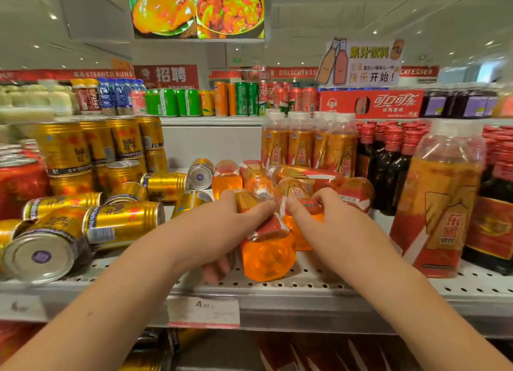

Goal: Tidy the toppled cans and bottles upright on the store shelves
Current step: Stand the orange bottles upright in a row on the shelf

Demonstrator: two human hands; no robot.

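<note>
Left hand (222, 226) wrapped around near toppled bottle (266, 248), thumb over the label, fingers curled beneath. Right hand (324, 218) closed over second toppled bottle (297, 204) just beside it, fingertips pressed into the wrap. Both bottles lying on perforated shelf (319, 279), bases toward the front edge, caps toward the back.

Handling, as judged: full plastic bottles, moderately heavy, walls slightly yielding, film label slick. Grasp at mid-body over the label; avoid the smooth base.

Both forearms extended forward and low, wrists nearly level, converging at centre.

Further toppled bottles (302, 176) piled behind. Toppled gold cans (122, 220) to the left, rigid and prone to rolling. Upright bottle (438, 201) standing at right, near the edge.
</note>
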